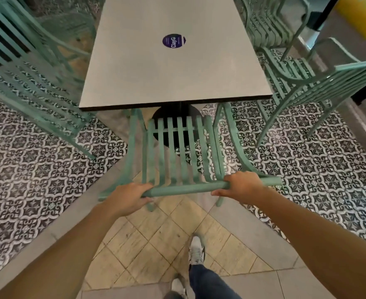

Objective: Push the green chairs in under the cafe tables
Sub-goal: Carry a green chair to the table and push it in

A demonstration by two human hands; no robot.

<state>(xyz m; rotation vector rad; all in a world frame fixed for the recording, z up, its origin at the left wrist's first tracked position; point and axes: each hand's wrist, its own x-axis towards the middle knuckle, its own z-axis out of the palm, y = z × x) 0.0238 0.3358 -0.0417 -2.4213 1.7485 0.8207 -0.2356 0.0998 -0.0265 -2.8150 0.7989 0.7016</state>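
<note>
From the head camera, a green chair (177, 152) stands at the middle of the view, its top rail at about six o'clock from the near edge of the grey cafe table (173, 67). The left hand (127, 198) curls round the rail's left end and the right hand (241, 187) curls round it nearer the right end, both grasping it. The front of the seat slats lies just at the table edge, over the dark pedestal base (176, 111), so most of the chair seems not yet tucked under. The step in hand looks like the push itself. The next move calls for a straight, even shove toward twelve o'clock, keeping the chair centred on the pedestal. Other green chairs stand at ten o'clock (26, 83) and two o'clock (307, 83), the right one near the pushed chair's arm.
</note>
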